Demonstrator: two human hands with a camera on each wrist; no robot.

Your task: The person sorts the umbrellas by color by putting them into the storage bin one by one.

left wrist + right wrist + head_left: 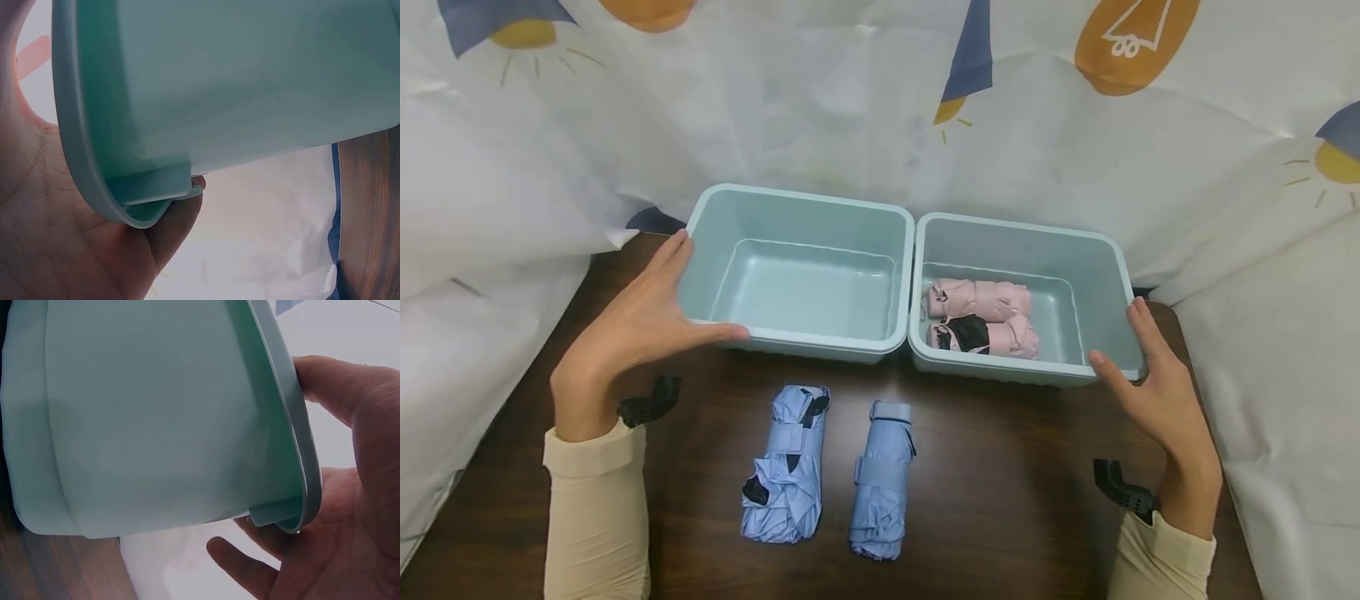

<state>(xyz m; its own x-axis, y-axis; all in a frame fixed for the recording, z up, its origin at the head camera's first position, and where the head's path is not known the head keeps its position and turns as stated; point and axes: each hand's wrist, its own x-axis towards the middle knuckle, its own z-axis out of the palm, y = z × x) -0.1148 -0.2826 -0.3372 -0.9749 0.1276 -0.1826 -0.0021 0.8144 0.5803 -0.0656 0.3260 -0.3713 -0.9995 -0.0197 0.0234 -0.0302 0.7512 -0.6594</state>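
Note:
Two pale blue-green plastic bins stand side by side at the back of the table, their near ends almost touching. At the outer front corner of the left bin (820,340) is my left hand (640,312); its thumb lies on the front rim and its straight fingers touch the left side. My right hand (1165,392) spreads around the outer corner of the right bin (1037,371), thumb at the front rim, fingers along the right end. Inside the right bin lie two folded pink umbrellas, one behind (981,298) and one in front (1000,337). Nothing lies in the left bin.
Two folded blue umbrellas, a left one (786,467) and a right one (882,483), lie on the dark wooden table (1000,492) in front of the bins. A white patterned cloth (820,108) hangs close behind and along both sides.

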